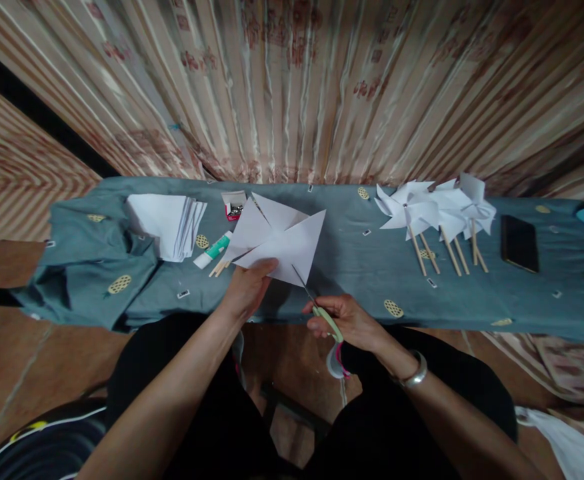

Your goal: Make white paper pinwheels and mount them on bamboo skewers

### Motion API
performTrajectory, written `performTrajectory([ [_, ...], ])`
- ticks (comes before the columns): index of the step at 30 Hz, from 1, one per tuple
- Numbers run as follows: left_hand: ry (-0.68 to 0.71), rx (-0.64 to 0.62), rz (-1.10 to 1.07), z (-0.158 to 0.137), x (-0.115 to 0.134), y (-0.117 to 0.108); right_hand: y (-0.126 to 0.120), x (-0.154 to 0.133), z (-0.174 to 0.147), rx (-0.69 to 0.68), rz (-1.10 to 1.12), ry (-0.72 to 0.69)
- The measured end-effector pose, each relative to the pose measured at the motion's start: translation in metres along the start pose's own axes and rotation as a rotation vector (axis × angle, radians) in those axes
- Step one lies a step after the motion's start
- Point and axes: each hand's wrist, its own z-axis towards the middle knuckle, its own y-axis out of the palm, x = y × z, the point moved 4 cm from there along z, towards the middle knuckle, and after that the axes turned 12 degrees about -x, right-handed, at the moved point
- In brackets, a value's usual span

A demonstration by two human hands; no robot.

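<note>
Two bare forearms (172,383), the right one wearing a shiny silver metal bracelet (416,371), reach past black-clothed legs (217,413). The left hand (252,285) pinches the near edge of a white paper sheet (292,250), slit inward from its corners, over a grey-green patterned cloth (347,267). The right hand (345,320) grips pale-green-handled metal scissors (329,321), blades at the sheet's near corner. White paper pinwheels on wooden sticks (449,207) lie well to the right.

Held sheet (288,245) left of pinwheels (445,201)
</note>
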Motion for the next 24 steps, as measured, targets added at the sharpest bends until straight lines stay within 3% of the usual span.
performTrajectory([
  [11,-0.094,0.036,0.065,-0.011,-0.011,0.002,0.000,-0.007,-0.002,0.003,-0.136,-0.088],
  [24,-0.093,0.056,0.062,-0.011,-0.010,0.002,-0.001,-0.005,0.000,0.055,-0.098,-0.056],
])
